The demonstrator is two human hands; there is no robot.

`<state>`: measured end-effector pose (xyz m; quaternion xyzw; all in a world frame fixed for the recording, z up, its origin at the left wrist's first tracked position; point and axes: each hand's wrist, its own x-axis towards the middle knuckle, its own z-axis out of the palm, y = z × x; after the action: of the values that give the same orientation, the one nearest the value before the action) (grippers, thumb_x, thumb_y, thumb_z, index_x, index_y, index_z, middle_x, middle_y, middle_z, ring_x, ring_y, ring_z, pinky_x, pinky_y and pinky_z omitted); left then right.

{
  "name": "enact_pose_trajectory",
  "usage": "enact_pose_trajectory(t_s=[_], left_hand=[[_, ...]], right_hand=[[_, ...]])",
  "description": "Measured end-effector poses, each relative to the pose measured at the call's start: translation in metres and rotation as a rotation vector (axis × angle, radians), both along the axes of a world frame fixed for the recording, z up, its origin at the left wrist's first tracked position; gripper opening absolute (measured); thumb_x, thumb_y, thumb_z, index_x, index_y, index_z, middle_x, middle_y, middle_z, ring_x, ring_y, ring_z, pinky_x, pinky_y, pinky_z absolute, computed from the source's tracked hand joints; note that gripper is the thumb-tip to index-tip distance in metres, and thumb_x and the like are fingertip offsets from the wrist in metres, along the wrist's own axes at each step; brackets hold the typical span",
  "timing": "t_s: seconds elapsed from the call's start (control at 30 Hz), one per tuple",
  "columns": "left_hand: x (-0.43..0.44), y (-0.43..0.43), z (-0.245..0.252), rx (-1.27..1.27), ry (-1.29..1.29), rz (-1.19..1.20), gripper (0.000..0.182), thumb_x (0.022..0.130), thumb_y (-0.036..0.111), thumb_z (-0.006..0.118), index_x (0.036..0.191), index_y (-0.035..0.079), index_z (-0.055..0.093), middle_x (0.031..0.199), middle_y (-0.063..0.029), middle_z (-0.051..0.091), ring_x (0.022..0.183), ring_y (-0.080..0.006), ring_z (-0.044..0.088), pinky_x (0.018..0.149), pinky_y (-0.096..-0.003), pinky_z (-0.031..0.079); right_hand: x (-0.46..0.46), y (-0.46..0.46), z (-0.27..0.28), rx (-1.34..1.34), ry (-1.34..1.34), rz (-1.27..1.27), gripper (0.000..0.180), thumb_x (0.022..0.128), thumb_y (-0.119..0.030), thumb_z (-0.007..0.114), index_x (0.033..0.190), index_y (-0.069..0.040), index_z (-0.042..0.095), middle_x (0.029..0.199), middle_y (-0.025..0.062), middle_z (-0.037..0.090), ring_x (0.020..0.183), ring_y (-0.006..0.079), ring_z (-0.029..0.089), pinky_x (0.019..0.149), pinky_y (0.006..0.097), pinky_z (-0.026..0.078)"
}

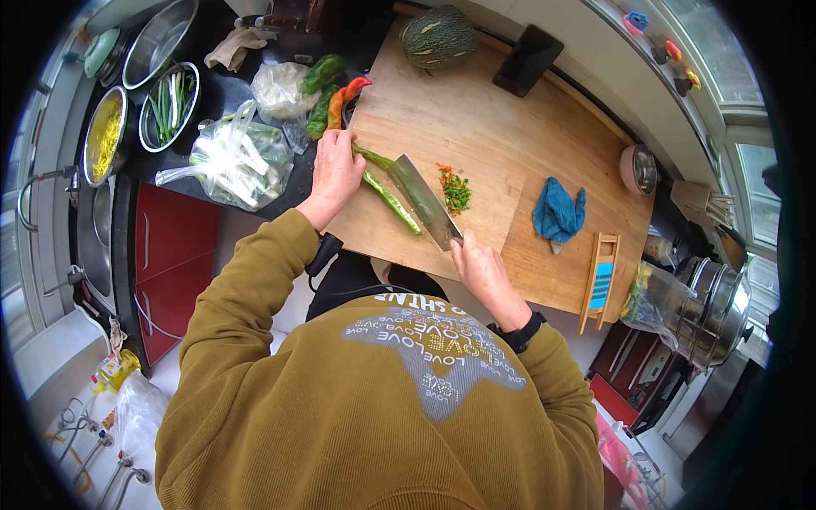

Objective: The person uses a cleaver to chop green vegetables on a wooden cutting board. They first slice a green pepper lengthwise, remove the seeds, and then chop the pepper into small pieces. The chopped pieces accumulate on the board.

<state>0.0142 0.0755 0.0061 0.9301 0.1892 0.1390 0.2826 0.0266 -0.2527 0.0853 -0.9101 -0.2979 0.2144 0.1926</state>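
My right hand grips the handle of a kitchen cleaver, its broad blade slanting over the wooden board. Part of one green pepper strip is hidden by the blade. A second cut pepper strip, inner side showing, lies just left of the cleaver. My left hand is at the board's left edge, by the near ends of both strips; its curled fingers hide whether it holds one. Beyond its fingertips are an orange-red pepper and green peppers. Chopped green and orange pepper bits lie right of the blade.
A green squash and black tablet are at the back. Rightward are a blue cloth, a slicer and a pink bowl. Bagged scallions and a bowl of scallions stand left.
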Motion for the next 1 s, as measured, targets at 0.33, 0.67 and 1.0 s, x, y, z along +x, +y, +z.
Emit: enact_pose_trajectory(t_s=[0.33, 0.67, 1.0], left_hand=[[-0.008, 0.004, -0.001, -0.105, -0.038, -0.058, 0.034, 0.086, 0.009, 0.080, 0.117, 0.002, 0.066, 0.121, -0.0178, 0.060, 0.115, -0.0386, 0.060, 0.100, -0.0453, 0.052], [-0.015, 0.008, -0.004, -0.159, -0.224, -0.052, 0.030, 0.093, 0.002, 0.075, 0.121, 0.003, 0.066, 0.119, -0.0140, 0.062, 0.098, -0.0291, 0.068, 0.087, -0.0365, 0.058], [-0.009, 0.022, -0.007, -0.300, -0.223, -0.077, 0.013, 0.096, 0.000, 0.070, 0.108, 0.005, 0.070, 0.103, -0.0137, 0.066, 0.097, -0.0340, 0.068, 0.085, -0.0386, 0.056]], right_hand=[[-0.004, 0.006, 0.007, 0.009, -0.023, -0.006, 0.026, 0.107, -0.025, 0.060, 0.100, -0.001, 0.053, 0.072, 0.0252, 0.069, 0.068, 0.0486, 0.069, 0.061, 0.0579, 0.055], [-0.010, 0.013, 0.002, 0.004, -0.057, 0.053, 0.025, 0.108, -0.028, 0.059, 0.101, -0.004, 0.052, 0.073, 0.0213, 0.070, 0.067, 0.0459, 0.069, 0.060, 0.0572, 0.055], [-0.012, 0.030, 0.013, -0.078, -0.059, 0.069, 0.027, 0.109, -0.027, 0.058, 0.099, -0.004, 0.051, 0.075, 0.0228, 0.070, 0.068, 0.0470, 0.069, 0.060, 0.0570, 0.055]])
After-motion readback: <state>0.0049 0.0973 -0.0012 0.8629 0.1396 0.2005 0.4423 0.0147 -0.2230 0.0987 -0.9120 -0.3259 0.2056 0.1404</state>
